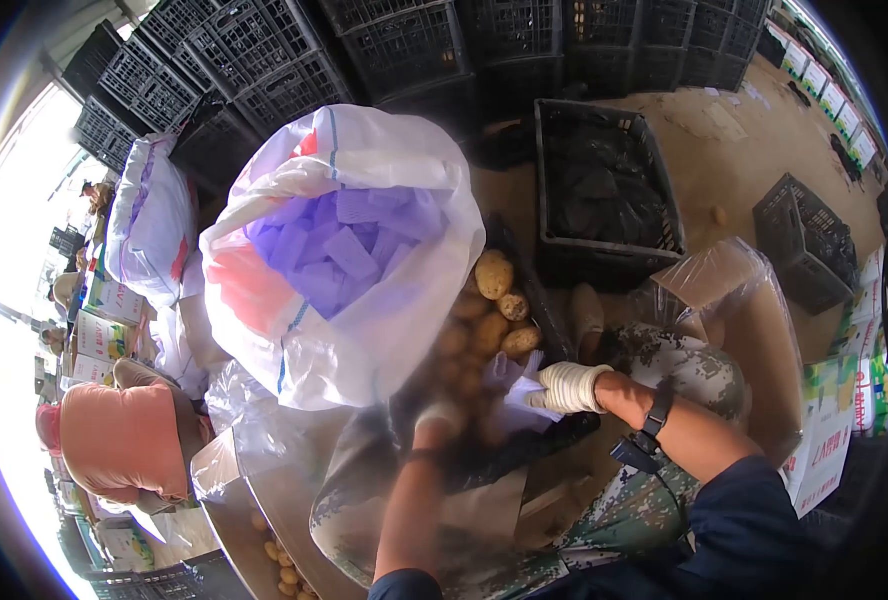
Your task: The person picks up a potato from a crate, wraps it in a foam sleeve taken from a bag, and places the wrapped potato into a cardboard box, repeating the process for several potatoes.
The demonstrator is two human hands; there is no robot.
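Right hand: the right hand point(569, 388) wears a white glove. Its fingers are curled together and clamped on a pale wrapper piece point(512, 392), white with a little lilac in it.
Left hand: the left hand point(440, 416) sits behind clear film and looks blurred. I cannot tell if its fingers are apart or together. It is just beside the right hand, at the near end of the heap.
Potatoes: the potatoes point(494, 276) lie heaped in a black crate point(544, 318) directly in front of the person, between the big sack and the right forearm.
Sack: a white sack point(364, 340) stands open at the left of the crate. It is filled with lilac foam pieces point(349, 250), and its lower side lies over part of the heap.
Clear bag: a clear plastic bag point(264, 440) spreads across the foreground, in front of the left arm. Some small potatoes show through it at the bottom edge.
Wrist: a black strap point(656, 412) goes around the right wrist.
Second crate: another crate point(604, 190), lined with black plastic, stands just behind the potato crate.
Stacks: more empty crates point(264, 60) are piled along the back.
Other person: a co-worker point(124, 440) with an orange-pink head cover is low at the left side.
Boxes: printed cardboard boxes point(832, 440) stand at the right, well apart from the hands.
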